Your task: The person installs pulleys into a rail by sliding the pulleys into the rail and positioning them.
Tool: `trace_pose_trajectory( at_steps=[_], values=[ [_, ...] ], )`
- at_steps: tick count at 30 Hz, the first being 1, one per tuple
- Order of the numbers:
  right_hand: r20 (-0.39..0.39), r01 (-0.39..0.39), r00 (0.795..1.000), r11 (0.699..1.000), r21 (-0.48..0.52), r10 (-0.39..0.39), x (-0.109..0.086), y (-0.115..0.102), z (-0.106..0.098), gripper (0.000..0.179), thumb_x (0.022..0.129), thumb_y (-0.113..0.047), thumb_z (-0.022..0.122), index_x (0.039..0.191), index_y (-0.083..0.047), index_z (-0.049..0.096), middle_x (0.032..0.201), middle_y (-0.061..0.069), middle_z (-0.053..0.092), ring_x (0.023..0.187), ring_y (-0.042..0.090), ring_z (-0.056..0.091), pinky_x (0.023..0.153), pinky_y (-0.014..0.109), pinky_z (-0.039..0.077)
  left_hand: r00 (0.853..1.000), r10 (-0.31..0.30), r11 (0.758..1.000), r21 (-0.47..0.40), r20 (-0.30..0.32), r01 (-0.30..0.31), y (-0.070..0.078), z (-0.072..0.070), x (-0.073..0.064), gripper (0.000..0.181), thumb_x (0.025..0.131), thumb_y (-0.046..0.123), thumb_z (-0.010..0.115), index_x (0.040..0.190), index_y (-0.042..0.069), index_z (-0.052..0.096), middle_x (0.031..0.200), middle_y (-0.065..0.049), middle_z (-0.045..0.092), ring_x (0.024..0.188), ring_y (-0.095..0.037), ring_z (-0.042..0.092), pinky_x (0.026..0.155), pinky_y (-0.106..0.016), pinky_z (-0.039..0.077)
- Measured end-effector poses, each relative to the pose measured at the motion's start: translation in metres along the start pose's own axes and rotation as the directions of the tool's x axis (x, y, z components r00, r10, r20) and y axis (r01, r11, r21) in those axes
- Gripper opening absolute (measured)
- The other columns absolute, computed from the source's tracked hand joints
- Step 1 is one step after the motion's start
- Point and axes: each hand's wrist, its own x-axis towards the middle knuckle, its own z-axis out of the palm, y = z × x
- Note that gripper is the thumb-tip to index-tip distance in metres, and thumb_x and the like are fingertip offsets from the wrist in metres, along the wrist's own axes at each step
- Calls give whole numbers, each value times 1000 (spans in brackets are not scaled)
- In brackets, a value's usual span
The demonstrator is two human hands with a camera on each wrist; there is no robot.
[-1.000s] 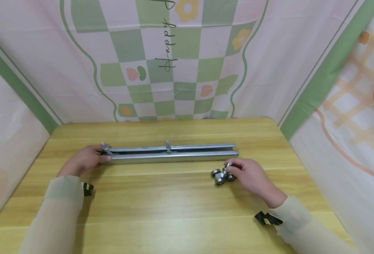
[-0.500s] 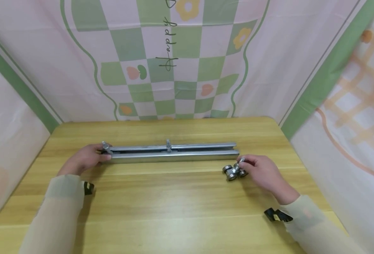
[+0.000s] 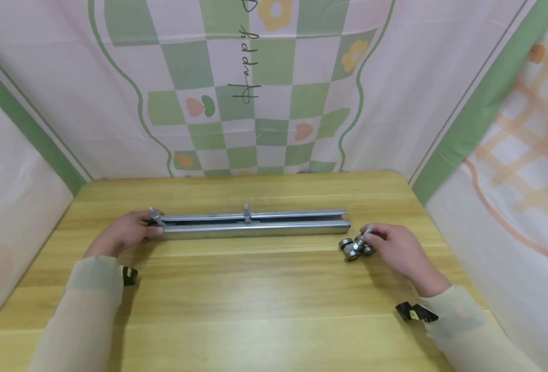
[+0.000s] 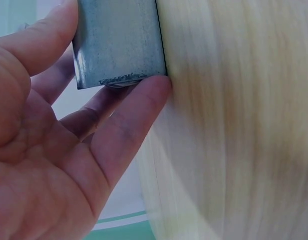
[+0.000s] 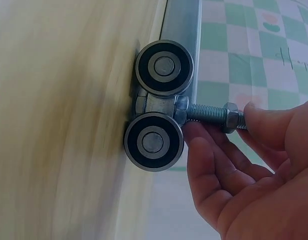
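Note:
A metal channel rail [image 3: 264, 230] lies lengthwise on the table, its slot facing up. Two bolts rise from that slot, one at the middle [image 3: 247, 214] and one at the left end [image 3: 155, 216]. My left hand [image 3: 124, 233] grips the rail's left end; in the left wrist view the thumb and fingers lie around the rail end [image 4: 121, 45]. Just off the rail's right end is a roller trolley [image 3: 353, 249] with several wheels. My right hand [image 3: 398, 249] pinches its upright threaded bolt [image 5: 209, 113] near the nut, as the right wrist view shows.
The wooden table [image 3: 236, 310] ends at a back edge against a checkered cloth backdrop [image 3: 269, 103]. More patterned cloth [image 3: 511, 170] hangs along the right side, and pale cloth [image 3: 13, 170] along the left.
My right hand has moved right and slightly away from me with the roller trolley, past the rail's right end. The left hand and the rail have stayed in place.

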Motion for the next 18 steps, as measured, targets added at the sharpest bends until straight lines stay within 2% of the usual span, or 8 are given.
trace_pose_trajectory(
  at_steps=[4,9,14,18],
  values=[
    [-6,-9,1000,1000,-18,9,1,9,-3,31,103,-30,56,119,-7,71,113,18,70,104,40,62,84,56,45,1000,2,1000,-11,2,-2,0,0,0,60,97,35,66,145,4,48,145,-32,37,113,-39,48,97,-61,39],
    [-11,-27,1000,999,-28,27,2,20,-7,35,104,-33,54,120,-7,70,115,20,69,108,43,60,87,59,43,1000,2,1000,-22,2,-2,0,0,-1,61,97,34,66,146,4,47,146,-32,37,115,-39,46,97,-59,40],
    [-35,-45,998,998,-50,44,4,32,-13,37,105,-35,51,119,-8,71,111,17,70,98,36,61,77,48,45,1000,12,1000,-3,-2,-12,0,0,-1,61,98,34,65,147,4,46,146,-33,37,116,-40,46,96,-59,40],
    [-66,-51,997,997,-61,47,6,41,-17,36,105,-35,50,117,-8,71,99,12,71,87,30,59,71,41,41,1000,16,1000,25,-7,-16,0,-1,-1,60,98,36,65,147,5,47,144,-33,38,114,-40,47,95,-60,40]
  ],
)
